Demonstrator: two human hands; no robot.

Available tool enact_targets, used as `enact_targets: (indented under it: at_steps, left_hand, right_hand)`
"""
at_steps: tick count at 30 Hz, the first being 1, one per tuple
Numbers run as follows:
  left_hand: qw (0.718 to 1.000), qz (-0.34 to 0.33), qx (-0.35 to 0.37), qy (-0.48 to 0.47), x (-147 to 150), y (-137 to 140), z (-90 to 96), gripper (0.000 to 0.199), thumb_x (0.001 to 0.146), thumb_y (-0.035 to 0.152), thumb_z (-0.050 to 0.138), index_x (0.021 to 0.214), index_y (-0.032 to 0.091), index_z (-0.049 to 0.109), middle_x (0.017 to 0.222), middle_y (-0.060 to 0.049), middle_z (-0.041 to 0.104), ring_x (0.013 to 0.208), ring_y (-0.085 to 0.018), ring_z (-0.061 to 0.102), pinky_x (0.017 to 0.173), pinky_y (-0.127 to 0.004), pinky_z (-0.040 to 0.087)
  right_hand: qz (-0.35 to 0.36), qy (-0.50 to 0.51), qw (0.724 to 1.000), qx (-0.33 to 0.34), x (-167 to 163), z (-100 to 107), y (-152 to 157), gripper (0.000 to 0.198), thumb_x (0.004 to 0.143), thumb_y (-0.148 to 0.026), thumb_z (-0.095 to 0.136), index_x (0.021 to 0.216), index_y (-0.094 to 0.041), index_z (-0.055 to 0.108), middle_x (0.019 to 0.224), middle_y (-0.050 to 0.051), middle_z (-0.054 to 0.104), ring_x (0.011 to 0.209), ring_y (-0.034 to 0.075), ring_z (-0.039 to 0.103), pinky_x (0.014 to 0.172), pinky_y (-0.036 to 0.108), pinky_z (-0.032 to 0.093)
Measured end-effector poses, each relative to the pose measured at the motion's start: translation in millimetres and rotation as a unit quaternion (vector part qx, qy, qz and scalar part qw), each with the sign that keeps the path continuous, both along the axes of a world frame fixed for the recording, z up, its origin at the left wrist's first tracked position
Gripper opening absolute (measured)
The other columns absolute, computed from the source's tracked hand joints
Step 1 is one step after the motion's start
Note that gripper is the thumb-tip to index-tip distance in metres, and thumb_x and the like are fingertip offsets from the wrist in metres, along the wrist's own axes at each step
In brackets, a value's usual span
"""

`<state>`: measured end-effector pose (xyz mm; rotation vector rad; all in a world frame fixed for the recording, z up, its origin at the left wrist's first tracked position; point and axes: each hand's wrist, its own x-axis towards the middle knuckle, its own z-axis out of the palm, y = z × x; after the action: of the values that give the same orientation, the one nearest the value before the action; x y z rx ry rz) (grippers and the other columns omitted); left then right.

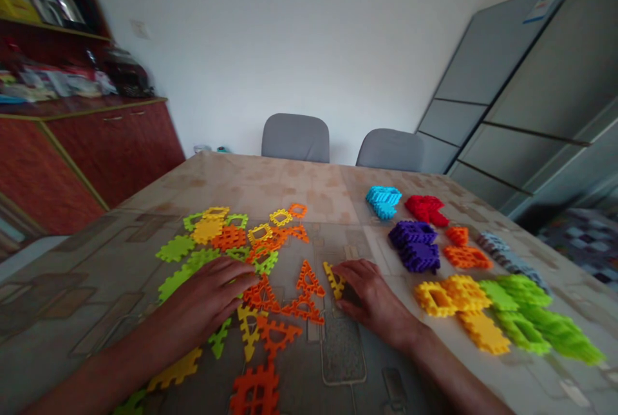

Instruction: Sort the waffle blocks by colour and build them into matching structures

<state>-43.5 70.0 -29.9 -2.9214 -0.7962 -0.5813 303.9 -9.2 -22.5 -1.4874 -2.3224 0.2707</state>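
On the patterned surface [232, 177], we record: right hand [371, 289], grasping one yellow piece [332, 278]; left hand [219, 291], at orange pieces [261, 293], grip we cannot tell.

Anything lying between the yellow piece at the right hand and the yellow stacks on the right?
Only the right hand itself; no other piece shows between the yellow piece and the yellow stacks.

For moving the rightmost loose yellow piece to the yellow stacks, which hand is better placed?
Probably the right hand: it seems to touch this yellow piece and is nearer the yellow stacks. The left hand is farther off, among the scattered pieces.
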Motion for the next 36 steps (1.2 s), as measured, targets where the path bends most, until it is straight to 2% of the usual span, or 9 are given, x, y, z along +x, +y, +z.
enact_targets:
  at_steps: [3, 5, 11, 16, 20, 26, 31, 33, 36]
  left_hand:
    - [0.999, 0.015, 0.032, -0.014, 1, 0, 2.1, 0.032, 0.102, 0.026, 0.041, 0.118, 0.024, 0.069, 0.117, -0.005, 0.072, 0.105, -0.024, 0.068, 0.093, -0.034, 0.053]
    - [0.998, 0.032, 0.048, -0.029, 1, -1, 3.9, 0.036, 0.106, 0.034, 0.038, 0.117, 0.022, 0.07, 0.114, -0.007, 0.074, 0.1, -0.024, 0.07, 0.088, -0.032, 0.055]
    - [0.997, 0.041, 0.047, -0.049, -1, -1, 13.4, 0.041, 0.107, 0.036, 0.035, 0.109, 0.022, 0.073, 0.104, -0.006, 0.076, 0.088, -0.022, 0.074, 0.079, -0.029, 0.058]
    - [0.994, 0.046, 0.024, -0.091, -6, 5, 17.6, 0.033, 0.104, 0.033, 0.039, 0.11, 0.027, 0.071, 0.105, -0.002, 0.076, 0.09, -0.02, 0.074, 0.077, -0.025, 0.056]
    - [0.991, 0.058, 0.016, -0.117, -8, 5, 20.2, 0.029, 0.104, 0.031, 0.041, 0.112, 0.027, 0.069, 0.105, 0.0, 0.076, 0.091, -0.018, 0.073, 0.078, -0.024, 0.055]
    - [0.994, 0.041, 0.039, -0.098, -5, 3, 24.5, 0.03, 0.101, 0.022, 0.043, 0.115, 0.025, 0.069, 0.106, -0.002, 0.076, 0.097, -0.022, 0.07, 0.091, -0.034, 0.053]
    - [0.993, 0.078, -0.016, -0.083, -8, 6, 28.3, 0.036, 0.096, 0.016, 0.041, 0.11, 0.025, 0.073, 0.107, -0.005, 0.076, 0.099, -0.024, 0.069, 0.092, -0.038, 0.053]
    - [0.992, 0.084, -0.032, -0.084, -8, 6, 28.6, 0.036, 0.096, 0.017, 0.041, 0.11, 0.025, 0.073, 0.109, -0.005, 0.075, 0.101, -0.024, 0.069, 0.094, -0.039, 0.052]
    - [0.99, 0.085, -0.074, -0.084, -7, 5, 28.1, 0.028, 0.096, 0.025, 0.049, 0.107, 0.027, 0.074, 0.107, -0.003, 0.076, 0.099, -0.024, 0.07, 0.09, -0.036, 0.054]
  right_hand:
    - [0.007, 0.019, 1.0, 0.009, 1, -2, 0, 0.057, 0.083, -0.014, 0.068, 0.137, -0.019, 0.051, 0.13, 0.011, 0.063, 0.12, 0.026, 0.055, 0.104, 0.045, 0.042]
    - [0.004, 0.038, 0.999, 0.006, 2, -3, 0, 0.061, 0.081, -0.012, 0.069, 0.138, -0.02, 0.049, 0.131, 0.01, 0.062, 0.121, 0.026, 0.054, 0.106, 0.044, 0.041]
    - [-0.006, 0.064, 0.998, -0.01, 5, -3, 0, 0.071, 0.077, -0.01, 0.073, 0.142, -0.022, 0.045, 0.132, 0.01, 0.062, 0.123, 0.026, 0.054, 0.107, 0.044, 0.042]
    - [0.004, 0.058, 0.998, -0.005, 6, -1, -1, 0.064, 0.082, -0.016, 0.069, 0.141, -0.02, 0.046, 0.133, 0.012, 0.061, 0.124, 0.027, 0.054, 0.107, 0.046, 0.043]
    - [0.011, 0.042, 0.999, 0.012, 7, -3, 0, 0.058, 0.083, -0.011, 0.061, 0.14, -0.017, 0.048, 0.132, 0.014, 0.062, 0.122, 0.027, 0.055, 0.106, 0.047, 0.044]
    - [0.024, 0.025, 0.998, 0.051, 0, 0, -1, 0.049, 0.087, -0.004, 0.048, 0.134, -0.016, 0.055, 0.132, 0.015, 0.061, 0.123, 0.028, 0.053, 0.105, 0.052, 0.043]
    - [0.114, 0.011, 0.993, 0.004, -27, 13, -18, 0.049, 0.094, -0.015, 0.054, 0.142, -0.025, 0.049, 0.148, 0.009, 0.051, 0.136, 0.026, 0.043, 0.115, 0.048, 0.035]
    - [0.144, -0.008, 0.989, -0.023, -35, 13, -23, 0.055, 0.094, -0.022, 0.059, 0.147, -0.028, 0.045, 0.154, 0.007, 0.045, 0.142, 0.027, 0.038, 0.118, 0.05, 0.031]
    - [0.138, -0.031, 0.989, -0.044, -38, 8, -24, 0.06, 0.095, -0.03, 0.061, 0.151, -0.031, 0.04, 0.157, 0.007, 0.042, 0.145, 0.029, 0.033, 0.119, 0.056, 0.027]
